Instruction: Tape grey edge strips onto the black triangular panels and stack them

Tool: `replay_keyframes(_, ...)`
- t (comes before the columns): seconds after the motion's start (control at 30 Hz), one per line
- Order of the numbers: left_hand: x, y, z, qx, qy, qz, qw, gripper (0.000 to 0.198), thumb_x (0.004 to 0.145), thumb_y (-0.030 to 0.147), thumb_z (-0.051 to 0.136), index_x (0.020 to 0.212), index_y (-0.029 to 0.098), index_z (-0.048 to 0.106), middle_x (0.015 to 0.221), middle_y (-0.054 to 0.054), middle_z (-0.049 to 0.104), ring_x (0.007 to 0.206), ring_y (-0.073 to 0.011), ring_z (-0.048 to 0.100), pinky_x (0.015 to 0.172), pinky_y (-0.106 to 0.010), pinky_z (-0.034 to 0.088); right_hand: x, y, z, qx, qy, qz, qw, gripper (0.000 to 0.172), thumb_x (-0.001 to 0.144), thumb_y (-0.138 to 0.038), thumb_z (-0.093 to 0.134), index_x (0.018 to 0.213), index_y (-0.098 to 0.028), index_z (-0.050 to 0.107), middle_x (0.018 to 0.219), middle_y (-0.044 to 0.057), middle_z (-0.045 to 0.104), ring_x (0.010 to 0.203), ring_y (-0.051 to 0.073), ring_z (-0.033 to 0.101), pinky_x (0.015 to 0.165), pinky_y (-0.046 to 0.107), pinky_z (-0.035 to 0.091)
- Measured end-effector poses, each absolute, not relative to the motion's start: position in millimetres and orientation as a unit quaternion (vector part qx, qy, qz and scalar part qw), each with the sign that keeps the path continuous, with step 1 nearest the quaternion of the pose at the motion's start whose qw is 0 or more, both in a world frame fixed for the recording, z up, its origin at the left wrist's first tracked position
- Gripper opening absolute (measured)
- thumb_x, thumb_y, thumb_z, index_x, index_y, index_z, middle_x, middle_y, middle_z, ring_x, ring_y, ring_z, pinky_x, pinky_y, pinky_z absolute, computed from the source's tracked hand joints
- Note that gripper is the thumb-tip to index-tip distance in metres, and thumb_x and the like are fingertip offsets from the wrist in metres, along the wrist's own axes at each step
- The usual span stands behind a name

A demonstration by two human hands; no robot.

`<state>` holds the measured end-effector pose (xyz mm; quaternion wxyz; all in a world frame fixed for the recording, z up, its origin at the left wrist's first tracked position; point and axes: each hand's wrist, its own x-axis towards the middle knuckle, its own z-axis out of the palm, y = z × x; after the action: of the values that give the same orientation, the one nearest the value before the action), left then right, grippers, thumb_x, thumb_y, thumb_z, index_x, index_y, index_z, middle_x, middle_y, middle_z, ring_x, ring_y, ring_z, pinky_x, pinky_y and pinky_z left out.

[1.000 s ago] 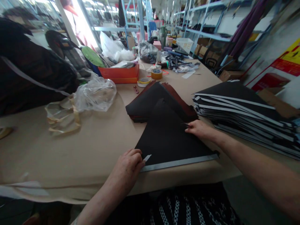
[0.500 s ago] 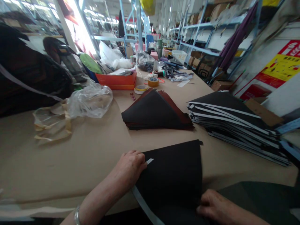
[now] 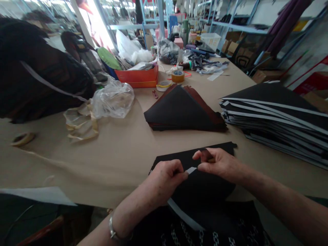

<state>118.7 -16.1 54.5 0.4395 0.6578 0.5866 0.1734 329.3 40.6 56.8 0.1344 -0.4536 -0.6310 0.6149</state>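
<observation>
A black sheet [image 3: 205, 186] lies at the near table edge and hangs over it, with a grey tape strip [image 3: 183, 215] along its lower left edge. My left hand [image 3: 165, 179] is closed, pinching the loose white end of the tape backing [image 3: 191, 169]. My right hand [image 3: 219, 164] is closed too, its thumb and fingers meeting at that same white tab, resting on the sheet.
A fan-shaped pile of black and dark red sheets [image 3: 184, 109] lies behind. A tall stack of taped black sheets [image 3: 276, 112] fills the right. Clear plastic bag [image 3: 112, 99], peeled backing strips [image 3: 82, 124], orange box [image 3: 138, 77], tape rolls [image 3: 178, 76] and dark bags [image 3: 38, 78] crowd the left and back.
The black sheet was pulled off the pile toward me and turned. My right hand came up from its lower edge to the white tab held by my left hand.
</observation>
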Motion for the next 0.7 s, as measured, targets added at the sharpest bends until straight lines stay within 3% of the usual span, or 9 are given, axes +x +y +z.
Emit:
replay_keyframes(0.1, 117.0, -14.6, 53.7, 0.651, 0.594, 0.160, 0.445, 0.025, 0.081, 0.033, 0.056, 0.063, 0.018, 0.048, 0.055, 0.006, 0.040, 0.053, -0.0084, 0.035, 0.049, -0.023, 0.025, 315.5, 45.1, 46.4, -0.415, -0.659, 0.617, 0.112, 0.012, 0.074, -0.027, 0.062, 0.078, -0.016, 0.059, 0.067, -0.003, 0.049, 0.061, 0.008, 0.041, 0.059, 0.023, 0.033)
replay_keyframes(0.27, 119.8, -8.4, 51.3, 0.636, 0.542, 0.164, 0.525, 0.013, 0.082, 0.029, 0.050, 0.083, 0.019, 0.058, 0.067, 0.004, 0.054, 0.059, -0.0100, 0.045, 0.054, -0.023, 0.033, 313.2, 43.2, 42.6, -0.378, -0.678, 0.617, 0.126, 0.014, 0.079, -0.026, 0.056, 0.071, -0.016, 0.052, 0.063, -0.005, 0.044, 0.059, 0.008, 0.037, 0.058, 0.022, 0.031)
replay_keyframes(0.5, 117.4, 1.9, 39.8, 0.589, 0.598, 0.114, 0.531, 0.032, 0.082, 0.045, 0.044, 0.062, 0.020, 0.041, 0.053, 0.007, 0.034, 0.051, -0.0098, 0.030, 0.047, -0.024, 0.024, 340.5, 53.2, 41.5, -0.442, -0.666, 0.572, 0.184, 0.010, 0.076, -0.024, 0.052, 0.070, -0.017, 0.048, 0.059, -0.006, 0.039, 0.054, 0.006, 0.033, 0.051, 0.021, 0.027)
replay_keyframes(0.7, 63.0, 6.7, 26.6, 0.632, 0.625, 0.063, 0.454, 0.039, 0.079, 0.053, 0.040, 0.063, 0.019, 0.051, 0.060, 0.002, 0.046, 0.059, -0.0139, 0.042, 0.055, -0.026, 0.033, 425.6, 100.8, 28.0, -0.626, -0.587, 0.473, 0.199, 0.018, 0.064, -0.034, 0.054, 0.066, -0.017, 0.048, 0.052, -0.007, 0.039, 0.046, 0.005, 0.031, 0.046, 0.021, 0.024)
